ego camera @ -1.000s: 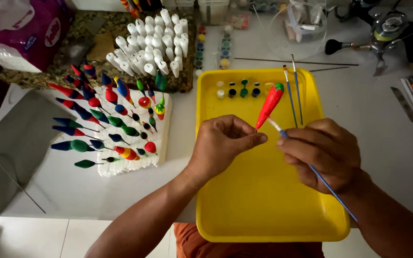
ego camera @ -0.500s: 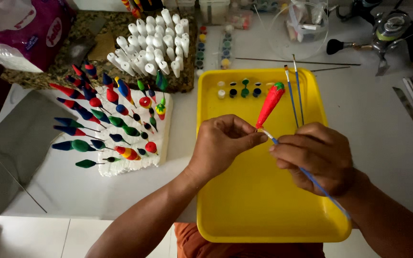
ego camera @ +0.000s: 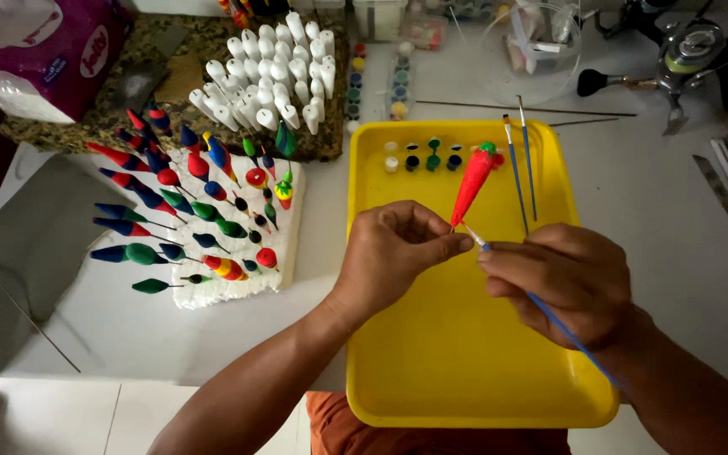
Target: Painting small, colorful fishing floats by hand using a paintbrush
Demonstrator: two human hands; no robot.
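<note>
The left hand point(ego camera: 389, 257) pinches the red float point(ego camera: 472, 181) by its thin stem over the yellow tray point(ego camera: 465, 371), while the right hand point(ego camera: 570, 282) grips the blue brush point(ego camera: 549, 316), so steady, tiny strokes seem best.

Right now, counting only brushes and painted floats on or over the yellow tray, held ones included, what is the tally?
Loose brushes on the yellow tray: 2
Held brush, right hand: 1
Red float, left hand: 1
Total: 4
</note>
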